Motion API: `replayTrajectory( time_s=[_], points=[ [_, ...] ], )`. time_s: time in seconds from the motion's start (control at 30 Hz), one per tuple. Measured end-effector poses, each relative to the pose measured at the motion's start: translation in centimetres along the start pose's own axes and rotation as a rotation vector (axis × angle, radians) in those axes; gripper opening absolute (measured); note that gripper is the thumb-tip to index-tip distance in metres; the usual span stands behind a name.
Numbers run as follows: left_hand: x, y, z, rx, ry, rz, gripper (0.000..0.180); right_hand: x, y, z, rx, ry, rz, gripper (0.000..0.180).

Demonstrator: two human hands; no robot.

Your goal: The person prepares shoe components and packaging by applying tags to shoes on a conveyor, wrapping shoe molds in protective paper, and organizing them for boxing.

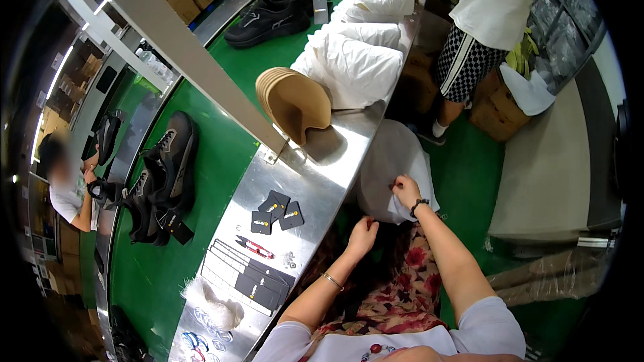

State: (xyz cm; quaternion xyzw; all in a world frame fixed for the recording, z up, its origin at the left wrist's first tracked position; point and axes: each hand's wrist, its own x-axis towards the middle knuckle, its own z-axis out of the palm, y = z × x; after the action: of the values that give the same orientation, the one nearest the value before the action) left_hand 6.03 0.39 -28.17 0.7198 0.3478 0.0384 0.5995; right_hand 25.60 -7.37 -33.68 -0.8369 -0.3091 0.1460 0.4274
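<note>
My left hand (363, 236) hovers over my lap beside the metal bench, its fingers curled together. Whatever it may hold is too small to make out. My right hand (406, 192) is in front of a round, white-covered form (389, 164), fingertips pinched together. I cannot tell if something thin is between them, or whether they touch the white cover. On the bench to my left lie several black hang tags (276, 212), a red-and-black pen-like tool (255, 248) and dark cards with cords (260, 285). A bundle of white strings (213, 305) lies nearer me.
Stacked brown cardboard forms (292, 102) and white-wrapped bundles (349, 64) stand farther along the metal bench (315, 181). A grey post crosses above. Dark shoes (164, 167) sit on the green conveyor (221, 134). Co-workers stand ahead and at left; a cardboard box (498, 112) is at right.
</note>
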Motion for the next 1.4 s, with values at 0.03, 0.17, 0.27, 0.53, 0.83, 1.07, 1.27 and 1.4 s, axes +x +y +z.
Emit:
replayTrajectory(
  time_s=[0.03, 0.17, 0.27, 0.53, 0.83, 1.07, 1.27, 1.4],
  points=[
    [0.1, -0.3, 0.1, 0.006, 0.005, 0.009, 0.034, -0.3, -0.3, 0.0, 0.081, 0.028, -0.001, 0.01],
    [1.6, -1.4, 0.2, -0.128, -0.04, -0.085, 0.046, -0.9, -1.7, -0.1, 0.084, 0.044, -0.026, 0.01],
    [3.3, -1.2, 1.1, -0.298, 0.03, -0.118, 0.055, -1.0, -1.4, -0.1, 0.025, 0.017, -0.05, 0.012],
    [6.9, -1.9, 1.8, -0.609, -0.153, -0.319, 0.052, -2.5, -4.0, -1.4, 0.129, 0.024, -0.116, 0.014],
    [3.8, 4.6, 2.7, 0.153, 0.149, 0.237, 0.015, -1.9, -6.6, -5.4, 0.255, 0.082, 0.199, 0.061],
    [-2.7, 9.8, 2.7, 0.412, 0.006, 0.435, 0.008, 0.4, -13.1, -7.2, -0.171, -0.004, 0.051, 0.069],
    [-6.1, 10.8, -2.2, 0.296, -0.044, 0.592, 0.043, -2.0, -16.8, -9.8, -0.293, 0.058, 0.021, 0.044],
    [-6.3, 16.3, -9.2, 0.144, 0.171, 0.67, 0.053, -2.9, -22.0, -11.1, -0.516, 0.064, -0.262, 0.016]
  ],
)
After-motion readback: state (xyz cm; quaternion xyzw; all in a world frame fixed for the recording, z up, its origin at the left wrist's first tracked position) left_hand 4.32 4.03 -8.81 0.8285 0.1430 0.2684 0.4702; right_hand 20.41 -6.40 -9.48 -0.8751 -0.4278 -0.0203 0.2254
